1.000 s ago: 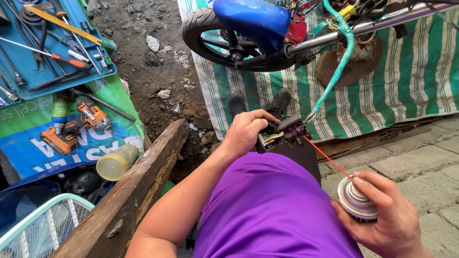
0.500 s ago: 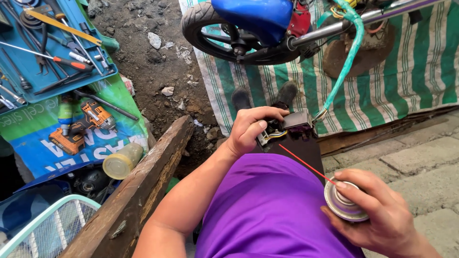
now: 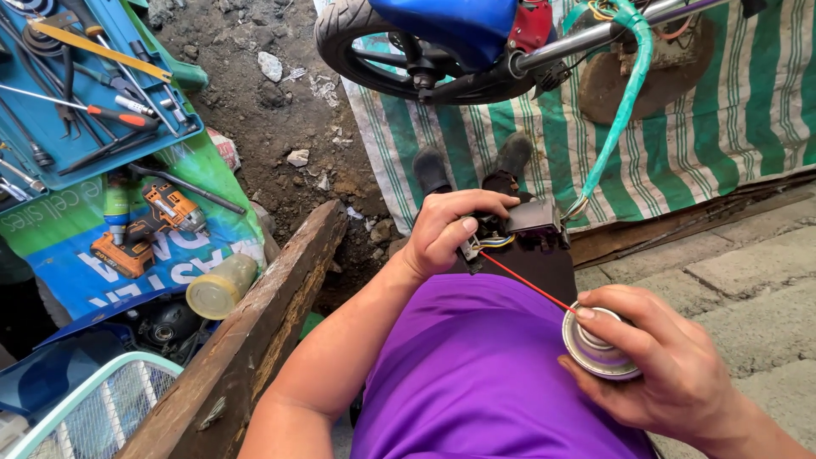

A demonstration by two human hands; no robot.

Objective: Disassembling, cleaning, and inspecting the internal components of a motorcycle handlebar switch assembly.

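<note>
Shirt (image 3: 484,374): solid purple, no pattern.
Spray can (image 3: 595,348): silver-grey top w/ thin red straw (image 3: 523,282).
Switch unit (image 3: 531,223): black/grey housing; yellow & blue wires.
Tarp (image 3: 731,119): green & white stripes.
Bike fender (image 3: 450,25): glossy blue, red part beside it.
Hose (image 3: 625,110): teal-green.
Tool tray (image 3: 161,136): blue; screwdriver (image 3: 85,106) w/ orange-red handle.
Drill (image 3: 149,225): orange & black.
Banner (image 3: 59,255): blue & green, white lettering.
Beam (image 3: 255,331): weathered brown.
Basket (image 3: 93,408): pale mint w/ white mesh.

Round spray can (image 3: 597,347) in right hand (image 3: 671,374): shiny bare metal, thin red plastic straw (image 3: 525,285). Small black switch housing (image 3: 534,219) in left hand (image 3: 444,231): matt plastic. Striped green-and-white tarp (image 3: 731,110): woven, dusty. Long timber beam (image 3: 255,331): rough, weathered wood. Purple shirt (image 3: 476,382): smooth cloth.
</note>
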